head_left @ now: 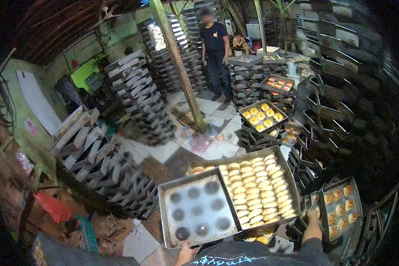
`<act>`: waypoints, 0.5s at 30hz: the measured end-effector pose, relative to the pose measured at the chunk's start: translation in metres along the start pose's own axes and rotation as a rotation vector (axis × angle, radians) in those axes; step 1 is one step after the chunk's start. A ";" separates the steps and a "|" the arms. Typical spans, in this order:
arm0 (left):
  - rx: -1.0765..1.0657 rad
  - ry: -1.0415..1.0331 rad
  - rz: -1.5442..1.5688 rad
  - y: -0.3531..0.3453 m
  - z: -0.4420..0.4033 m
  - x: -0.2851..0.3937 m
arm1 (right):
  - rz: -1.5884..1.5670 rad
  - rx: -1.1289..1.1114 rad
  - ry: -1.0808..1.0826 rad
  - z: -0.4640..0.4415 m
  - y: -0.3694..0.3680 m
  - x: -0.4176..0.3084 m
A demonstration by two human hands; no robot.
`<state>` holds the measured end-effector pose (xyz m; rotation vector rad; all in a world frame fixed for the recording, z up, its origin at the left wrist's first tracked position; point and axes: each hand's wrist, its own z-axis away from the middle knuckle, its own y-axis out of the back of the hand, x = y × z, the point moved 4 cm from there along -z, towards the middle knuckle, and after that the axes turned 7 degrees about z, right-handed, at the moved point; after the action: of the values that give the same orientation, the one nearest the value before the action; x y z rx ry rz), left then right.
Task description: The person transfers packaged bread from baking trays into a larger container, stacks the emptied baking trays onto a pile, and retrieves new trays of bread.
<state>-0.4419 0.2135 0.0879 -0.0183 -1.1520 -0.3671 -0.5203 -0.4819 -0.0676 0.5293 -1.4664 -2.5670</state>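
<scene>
At the bottom middle, my left hand [188,254] is closed on the near edge of a square baking tray [202,205]. This tray holds no buns and shows dark round marks on its floor. It overlaps the left part of a large deep tray [292,188] packed with rows of pale buns [257,190]. My right hand [313,216] is at the right, low between that large tray and a tray of browned buns [340,207]. Its fingers look closed at a shiny metal edge, but what they grip is hard to make out.
Tall stacks of metal trays stand at left [91,155], behind [139,97] and at right [337,102]. A wooden post [179,62] rises from the tiled floor [219,148]. Yellow-topped buns [262,117] sit in a tray ahead. One person [216,48] stands at the back; another [240,43] sits.
</scene>
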 end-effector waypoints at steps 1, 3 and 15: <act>0.178 0.312 0.687 0.004 -0.014 -0.019 | -0.057 0.030 0.042 0.004 0.007 0.000; 0.365 0.644 1.368 -0.005 -0.009 -0.041 | -0.109 0.106 0.118 0.003 0.009 0.005; 0.087 -0.085 0.425 -0.007 -0.001 -0.035 | -0.292 0.141 -0.400 -0.044 -0.037 0.096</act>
<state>-0.4550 0.2164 0.0550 -0.2014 -1.2127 0.0609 -0.5917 -0.5261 -0.1420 0.2687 -1.8263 -2.9417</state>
